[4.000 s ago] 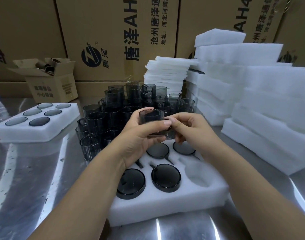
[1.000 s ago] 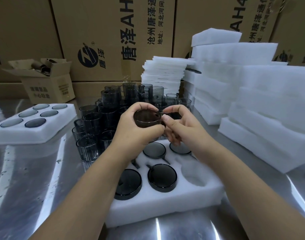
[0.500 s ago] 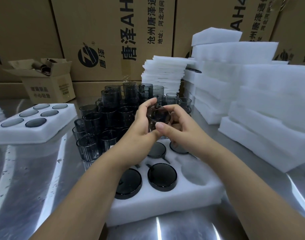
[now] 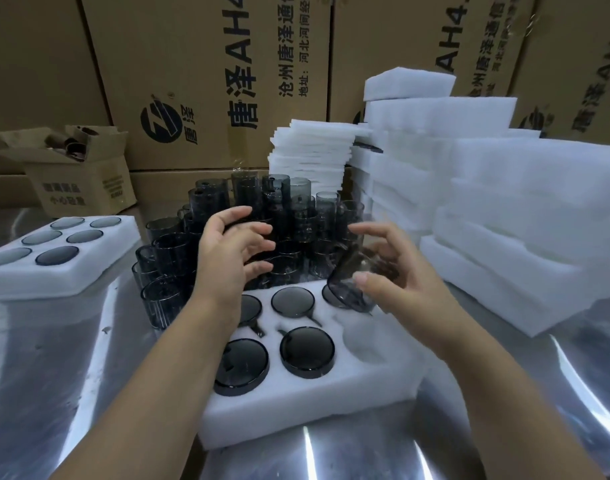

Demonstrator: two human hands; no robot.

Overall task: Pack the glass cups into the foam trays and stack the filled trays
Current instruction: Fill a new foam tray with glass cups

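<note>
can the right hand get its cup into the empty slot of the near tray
Probably yes. The right hand, gripping a tilted cup, hangs close above the empty slot; nothing lies between, and the left hand is off to the side.

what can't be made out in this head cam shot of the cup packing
Head view:
- Glass cup in the right hand: motion blur, so its handle cannot be told.
- Foam tray, back-right slot: mostly covered by that cup.
- Loose cups behind the left hand: the hand hides some, so no count.
- Small open box: contents dim and too small.
- Carton print: cut off by the top edge.
</note>
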